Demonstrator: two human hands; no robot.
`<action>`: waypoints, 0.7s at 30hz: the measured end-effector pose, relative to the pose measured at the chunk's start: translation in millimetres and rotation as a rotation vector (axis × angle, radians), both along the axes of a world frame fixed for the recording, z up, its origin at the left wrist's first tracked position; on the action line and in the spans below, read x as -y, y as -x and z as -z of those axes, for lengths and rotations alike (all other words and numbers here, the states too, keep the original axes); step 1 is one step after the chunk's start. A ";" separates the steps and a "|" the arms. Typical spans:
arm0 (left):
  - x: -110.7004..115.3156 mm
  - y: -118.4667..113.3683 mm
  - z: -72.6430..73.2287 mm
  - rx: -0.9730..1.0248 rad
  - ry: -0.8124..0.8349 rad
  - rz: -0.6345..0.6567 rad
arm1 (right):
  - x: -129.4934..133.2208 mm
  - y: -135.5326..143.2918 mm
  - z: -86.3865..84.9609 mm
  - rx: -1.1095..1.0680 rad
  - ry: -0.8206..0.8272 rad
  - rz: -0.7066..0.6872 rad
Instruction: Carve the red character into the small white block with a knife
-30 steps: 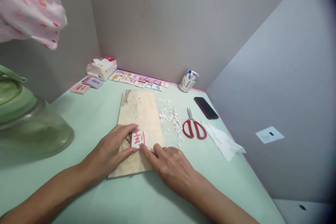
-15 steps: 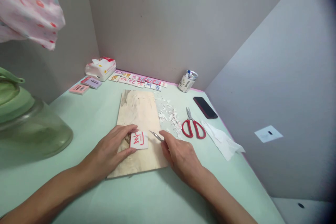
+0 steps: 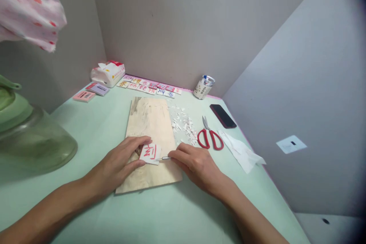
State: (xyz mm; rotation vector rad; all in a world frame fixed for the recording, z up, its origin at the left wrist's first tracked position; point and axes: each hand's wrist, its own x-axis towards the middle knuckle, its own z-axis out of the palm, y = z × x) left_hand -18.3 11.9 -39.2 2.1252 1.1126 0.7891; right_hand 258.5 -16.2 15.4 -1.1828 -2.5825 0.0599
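My left hand [image 3: 121, 162] grips a small white square block [image 3: 148, 153] by its left side, thumb at the near edge and fingers at the far edge. A red character is drawn on its top, and it rests on a pale wooden board [image 3: 153, 118]. In my right hand [image 3: 197, 162] is a slim metal craft knife [image 3: 165, 158], its handle mostly hidden by the fingers. The knife's tip meets the block's near right corner, beside the red strokes. White shavings [image 3: 184, 126] are scattered along the board's right side.
Red-handled scissors [image 3: 208, 137], a tissue [image 3: 243, 152] and a phone [image 3: 223, 116] lie to the right. Behind stand a can [image 3: 203, 87], rows of lettered blocks [image 3: 150, 86] and a tissue pack [image 3: 108, 73]. A large green jar [image 3: 42, 141] is at left.
My right hand has brought the knife left and down onto the block's near right corner. The block has turned slightly in my left hand.
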 end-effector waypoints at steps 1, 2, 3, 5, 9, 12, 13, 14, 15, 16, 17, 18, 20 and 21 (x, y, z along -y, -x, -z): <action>0.0 0.1 0.2 0.001 0.002 0.003 | -0.5 0.4 0.2 0.003 -0.005 -0.006; 0.1 0.3 0.4 0.001 0.005 0.006 | -1.1 0.8 0.3 0.009 -0.008 -0.011; 0.2 0.4 0.6 0.001 0.007 0.007 | -1.7 1.1 0.5 0.017 -0.010 -0.014; 0.3 0.6 0.7 0.001 0.011 0.008 | -2.8 1.7 0.8 0.038 -0.012 -0.023; 0.1 0.4 0.1 0.002 0.017 0.005 | -4.1 2.6 0.7 0.061 -0.022 -0.032; 0.2 0.2 0.0 0.001 0.023 0.006 | -4.5 2.6 0.4 0.068 -0.033 -0.028; 0.4 0.2 0.3 0.001 0.025 0.007 | -4.5 2.6 0.3 0.069 -0.035 -0.030; 0.5 0.2 0.7 0.002 0.026 0.008 | -4.4 2.7 0.2 0.069 -0.037 -0.032; 0.6 0.3 1.3 0.002 0.028 0.008 | -4.2 2.8 0.0 0.070 -0.040 -0.036; 0.6 0.3 1.8 0.004 0.029 0.008 | -3.9 3.2 -0.3 0.076 -0.044 -0.038; 0.5 0.4 2.3 0.005 0.032 0.010 | -3.5 3.7 -0.8 0.089 -0.049 -0.038; 0.1 0.4 2.5 0.005 0.034 0.012 | -3.1 4.4 -1.7 0.107 -0.054 -0.036; -1.0 0.5 2.3 0.002 0.042 0.019 | -2.6 6.4 -5.3 0.162 -0.057 -0.029; -1.7 0.5 1.8 0.000 0.046 0.024 | -2.8 7.6 -8.2 0.194 -0.050 -0.027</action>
